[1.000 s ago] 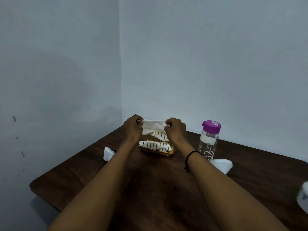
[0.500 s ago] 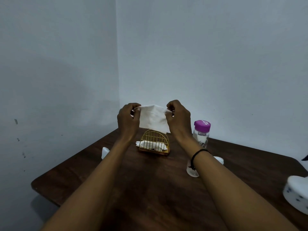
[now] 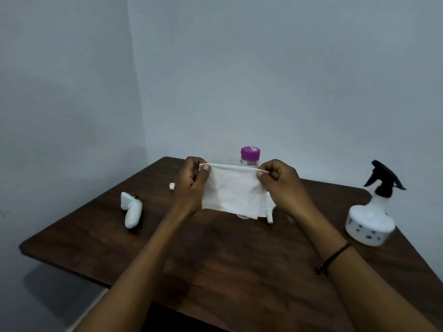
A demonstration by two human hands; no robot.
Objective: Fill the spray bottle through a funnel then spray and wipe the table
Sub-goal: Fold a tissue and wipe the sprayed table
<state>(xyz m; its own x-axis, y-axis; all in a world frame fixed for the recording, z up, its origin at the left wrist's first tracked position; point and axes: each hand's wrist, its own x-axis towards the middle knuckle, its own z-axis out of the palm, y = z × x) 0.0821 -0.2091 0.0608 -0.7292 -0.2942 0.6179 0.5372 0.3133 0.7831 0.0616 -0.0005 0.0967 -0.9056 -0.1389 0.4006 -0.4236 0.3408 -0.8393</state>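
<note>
1. The left hand [image 3: 191,185] pinches the top left corner of a white tissue [image 3: 231,191] between thumb and curled fingers.
2. The right hand [image 3: 281,185] pinches the top right corner of the tissue in the same way, so the sheet hangs stretched between both hands, above the table [image 3: 215,259].
3. The tissue is thin and a little wrinkled; its top edge is straight and its lower edge hangs free, slightly uneven.
4. The spray bottle [image 3: 370,218] stands upright on the table, well to the right of the tissue. Its body is white, wide at the bottom, with small dark dots, and its trigger head is black.
5. Behind the tissue stands a clear bottle with a purple cap [image 3: 250,153]; most of its body is hidden by the sheet.
6. Under the right lower edge of the tissue a small white part [image 3: 269,213] shows; what it is I cannot tell.
7. To the left of the tissue, well apart, a white object [image 3: 131,213] lies on the dark brown table.
8. The right wrist wears a dark band [image 3: 332,259].
</note>
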